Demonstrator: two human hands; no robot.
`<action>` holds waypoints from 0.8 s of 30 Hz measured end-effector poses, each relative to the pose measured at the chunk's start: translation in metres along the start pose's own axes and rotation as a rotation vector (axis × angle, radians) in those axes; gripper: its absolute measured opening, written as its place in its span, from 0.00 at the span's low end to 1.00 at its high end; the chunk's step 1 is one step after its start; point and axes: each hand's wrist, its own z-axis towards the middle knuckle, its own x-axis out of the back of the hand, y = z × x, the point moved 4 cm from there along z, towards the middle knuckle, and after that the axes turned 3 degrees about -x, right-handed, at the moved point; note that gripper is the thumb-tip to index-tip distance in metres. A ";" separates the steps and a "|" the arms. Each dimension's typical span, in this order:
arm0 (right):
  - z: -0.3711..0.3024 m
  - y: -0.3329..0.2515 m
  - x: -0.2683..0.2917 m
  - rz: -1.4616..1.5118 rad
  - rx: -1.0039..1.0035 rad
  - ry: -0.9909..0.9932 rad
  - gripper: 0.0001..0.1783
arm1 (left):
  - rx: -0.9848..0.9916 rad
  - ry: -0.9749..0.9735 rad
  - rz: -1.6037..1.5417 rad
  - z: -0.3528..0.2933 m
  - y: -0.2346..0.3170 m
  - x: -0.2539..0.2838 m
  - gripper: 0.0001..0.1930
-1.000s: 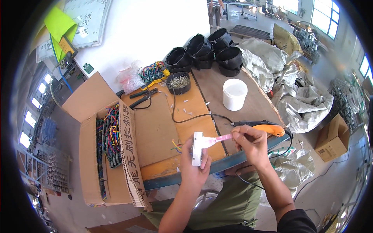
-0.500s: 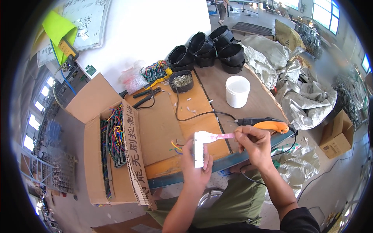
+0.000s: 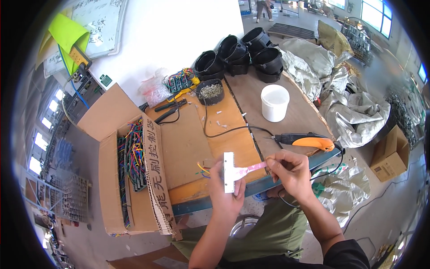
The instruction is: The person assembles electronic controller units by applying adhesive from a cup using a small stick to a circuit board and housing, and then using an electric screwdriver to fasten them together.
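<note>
My left hand (image 3: 222,190) is closed around a narrow, light-coloured plate (image 3: 229,160) with small holes near its ends, held upright above the table's front edge. Coloured wires (image 3: 203,169) stick out to the left of that hand. Between the thumb and fingers of my right hand (image 3: 291,174) is a pinkish spreader (image 3: 256,167). White paste coats its wide end, which lies against the middle of the plate. Farther back stands a white tub (image 3: 275,104). An orange and black corded power tool (image 3: 309,141) rests right of the tub's front.
An open cardboard box (image 3: 154,179) of wired circuit boards stands left. Behind are a black bowl of small parts (image 3: 210,92), pliers (image 3: 170,106) and black pots (image 3: 233,51). A black cable (image 3: 224,133) crosses the table. Silvery sacks (image 3: 354,116) lie right.
The spreader's pasted end has moved down from the plate's top to its middle, and the spreader now slants. My left hand has hardly moved.
</note>
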 end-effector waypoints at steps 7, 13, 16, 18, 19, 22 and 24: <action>0.008 -0.003 0.001 0.007 0.038 0.053 0.04 | 0.001 -0.069 0.028 -0.003 0.001 0.000 0.14; -0.023 0.013 -0.008 0.013 -0.073 0.001 0.04 | -0.028 -0.012 -0.011 0.003 0.000 0.012 0.14; -0.028 0.022 -0.006 -0.026 -0.038 -0.021 0.05 | -0.033 0.072 0.012 0.002 0.000 0.005 0.14; -0.030 0.022 -0.005 -0.065 -0.038 -0.030 0.04 | -0.024 0.067 0.021 0.005 -0.001 0.011 0.14; -0.032 0.023 -0.005 -0.067 -0.039 -0.034 0.04 | -0.024 0.063 0.024 0.006 -0.002 0.012 0.14; -0.033 0.022 -0.003 -0.063 -0.048 -0.043 0.04 | -0.054 0.071 0.048 0.009 -0.002 0.010 0.15; -0.033 0.021 0.000 -0.064 -0.048 -0.049 0.04 | -0.054 0.080 0.034 0.009 -0.002 0.007 0.15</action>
